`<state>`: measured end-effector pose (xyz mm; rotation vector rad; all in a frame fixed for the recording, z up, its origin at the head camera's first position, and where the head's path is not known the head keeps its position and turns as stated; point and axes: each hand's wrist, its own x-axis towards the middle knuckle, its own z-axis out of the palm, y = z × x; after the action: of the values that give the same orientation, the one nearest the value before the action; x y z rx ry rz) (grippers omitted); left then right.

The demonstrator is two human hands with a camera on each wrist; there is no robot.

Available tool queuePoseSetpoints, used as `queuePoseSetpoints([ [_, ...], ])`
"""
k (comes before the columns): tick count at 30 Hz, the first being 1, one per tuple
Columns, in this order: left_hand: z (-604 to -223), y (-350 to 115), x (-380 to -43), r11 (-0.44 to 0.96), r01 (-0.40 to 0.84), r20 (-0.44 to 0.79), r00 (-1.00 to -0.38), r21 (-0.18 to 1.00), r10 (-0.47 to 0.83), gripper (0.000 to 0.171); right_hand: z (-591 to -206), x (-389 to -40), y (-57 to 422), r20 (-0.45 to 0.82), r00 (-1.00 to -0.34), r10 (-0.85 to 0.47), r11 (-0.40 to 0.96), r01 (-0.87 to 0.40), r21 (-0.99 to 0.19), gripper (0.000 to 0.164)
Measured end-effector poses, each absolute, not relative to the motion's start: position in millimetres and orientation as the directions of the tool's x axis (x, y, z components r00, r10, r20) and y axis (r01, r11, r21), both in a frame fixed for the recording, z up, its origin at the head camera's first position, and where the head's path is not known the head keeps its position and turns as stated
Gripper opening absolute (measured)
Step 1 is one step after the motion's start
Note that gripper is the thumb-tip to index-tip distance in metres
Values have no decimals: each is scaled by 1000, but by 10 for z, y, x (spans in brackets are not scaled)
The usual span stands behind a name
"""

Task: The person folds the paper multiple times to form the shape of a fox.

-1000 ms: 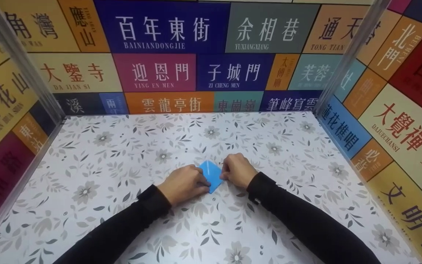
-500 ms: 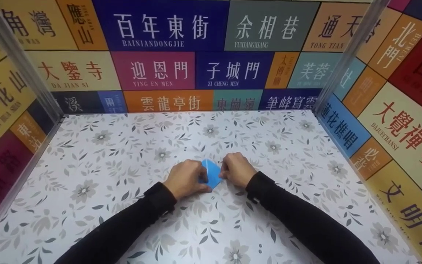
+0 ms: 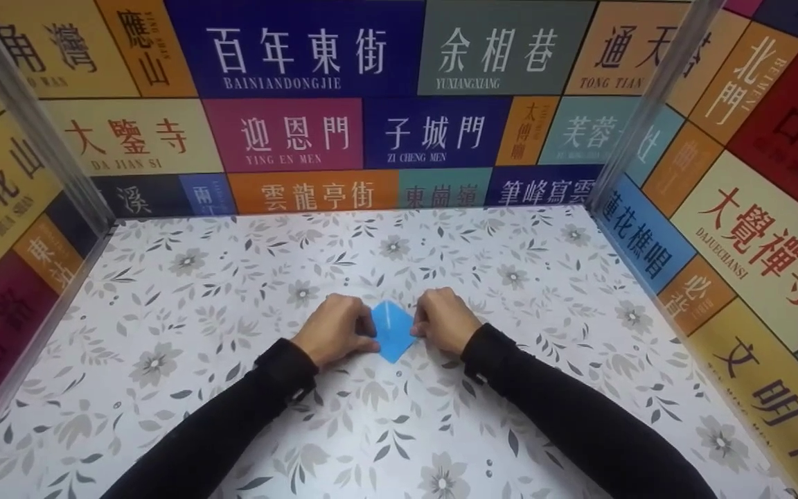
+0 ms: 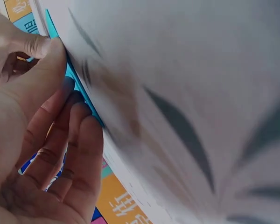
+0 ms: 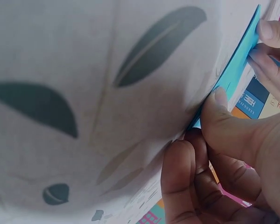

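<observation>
A small blue piece of folded paper (image 3: 392, 333) lies near the middle of the patterned tabletop, diamond-shaped from above with a pale crease line near its top. My left hand (image 3: 335, 329) pinches its left edge between thumb and fingers. At the opposite corner, my right hand (image 3: 446, 320) pinches the paper with thumb and forefinger. In the left wrist view the paper (image 4: 51, 23) appears nearly edge-on, thumb on one side and fingertips along its edge. The right wrist view shows my right thumb pressed on the paper (image 5: 235, 70), with the other fingers curled beneath.
White floral paper (image 3: 233, 416) covers the tabletop. Panels of coloured signs with Chinese characters (image 3: 285, 135) stand at the back and both sides. Clear upright corner strips (image 3: 648, 104) join these panels. Black sleeves (image 3: 219, 423) cover both forearms.
My left hand has gone from covering the paper's left part to holding its left edge, so more of the blue shows. The paper has shifted slightly left in view; the right hand keeps its hold.
</observation>
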<state>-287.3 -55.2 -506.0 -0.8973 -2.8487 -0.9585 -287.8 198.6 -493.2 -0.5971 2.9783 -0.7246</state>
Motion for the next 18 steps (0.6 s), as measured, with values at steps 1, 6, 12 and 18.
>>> queuePoseSetpoints([
  [1, -5056, -566, -2886, 644, 524, 181, -834, 557, 522, 21, -4928, -2878, 1986, 70, -927, -370, 820, -361, -445, 19],
  [6, -5044, -635, -2939, 635, 529, 201, -833, 563, 516, 17, -4917, -2872, 1991, 66, -928, -367, 820, -357, -447, 18],
  [12, -5042, -732, -2985, 644, 493, 195, -856, 585, 478, 17, -4928, -2864, 1988, 79, -926, -370, 814, -364, -453, 18],
  [18, -5025, -831, -3051, 667, 426, 159, -892, 611, 424, 17, -4929, -2859, 1996, 84, -924, -374, 809, -369, -457, 20],
])
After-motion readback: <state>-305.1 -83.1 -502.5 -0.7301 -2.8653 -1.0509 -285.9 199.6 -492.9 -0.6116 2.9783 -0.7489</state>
